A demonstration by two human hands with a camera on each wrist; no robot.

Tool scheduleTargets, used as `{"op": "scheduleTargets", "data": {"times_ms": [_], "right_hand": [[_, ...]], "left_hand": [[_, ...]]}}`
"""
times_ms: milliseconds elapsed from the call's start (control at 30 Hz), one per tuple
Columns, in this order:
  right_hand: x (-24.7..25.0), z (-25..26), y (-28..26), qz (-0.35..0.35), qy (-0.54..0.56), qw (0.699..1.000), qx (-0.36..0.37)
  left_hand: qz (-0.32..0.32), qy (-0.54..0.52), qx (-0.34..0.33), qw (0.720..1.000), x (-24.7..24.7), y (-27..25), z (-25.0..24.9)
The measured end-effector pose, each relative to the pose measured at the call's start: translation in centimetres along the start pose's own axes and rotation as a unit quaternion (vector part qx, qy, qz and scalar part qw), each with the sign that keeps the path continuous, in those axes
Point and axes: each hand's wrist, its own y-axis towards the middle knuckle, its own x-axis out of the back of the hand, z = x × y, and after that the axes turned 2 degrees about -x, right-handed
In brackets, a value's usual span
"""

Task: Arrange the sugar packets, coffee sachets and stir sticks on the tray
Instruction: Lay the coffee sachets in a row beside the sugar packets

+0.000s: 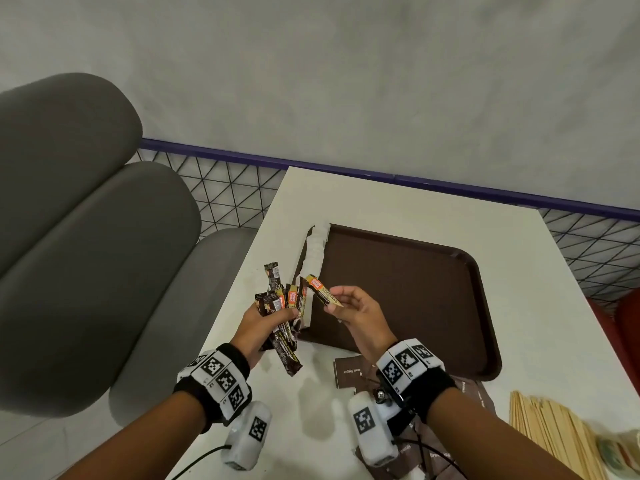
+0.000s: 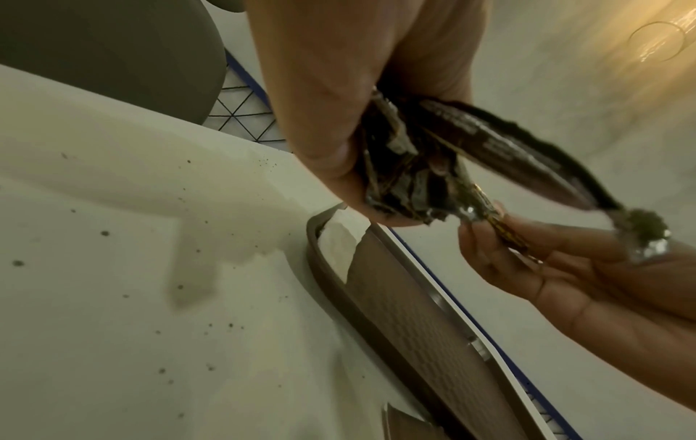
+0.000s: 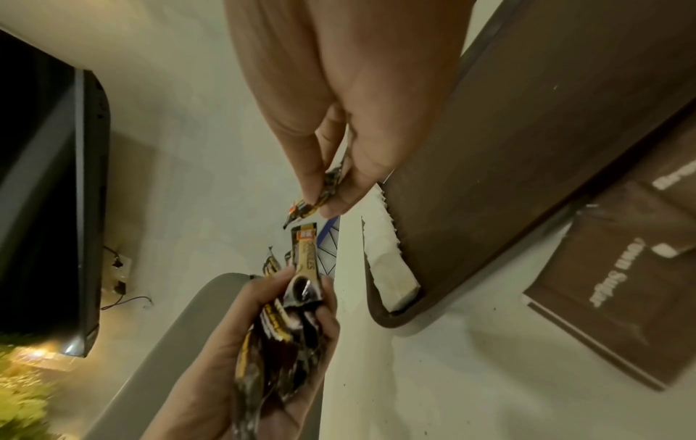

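Head view shows us clutching a fanned bunch of coffee sachets [image 1: 277, 306] in our curled left hand [image 1: 258, 329] while our right hand [image 1: 356, 315] pinches a single sachet [image 1: 323, 294] above the left edge of the brown tray [image 1: 415, 292].

A white, smooth-topped rectangular table [image 1: 398, 202] carries everything, its surface flecked with small dark specks in the left wrist view. A dark brown rectangular plastic tray [image 1: 408, 271] with rounded corners lies flat on it. Inside the tray, a row of white paper packets [image 1: 317, 251] runs along the left rim. On the tabletop just off the tray's near edge lie flat dark brown paper sachets printed "Brown Sugar" [image 1: 348, 370]. To the right of those, near the tray's near-right corner, lies a bundle of pale wooden stir sticks [image 1: 550, 431].
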Motion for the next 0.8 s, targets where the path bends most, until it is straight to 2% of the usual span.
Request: {"op": "scheduleTargets", "data": {"times_ms": [267, 500, 667, 800], "right_hand": [[-2.3, -0.2, 0.3, 0.035, -0.053, 0.998, 0.023], [-1.9, 0.0, 0.1, 0.054, -0.052, 0.997, 0.026], [-0.1, 1.2, 0.2, 0.035, -0.048, 0.998, 0.035], [0.8, 2.1, 0.4, 0.013, -0.060, 0.997, 0.052]], "left_hand": [[0.041, -0.049, 0.007, 0.998, -1.5, -0.5, -0.8], [0.037, -0.043, 0.008, 0.998, -1.4, -0.3, -1.1], [0.000, -0.090, -0.001, 0.996, -0.4, 0.4, -2.0], [0.006, -0.113, -0.003, 0.994, -0.3, 0.7, -2.7]]}}
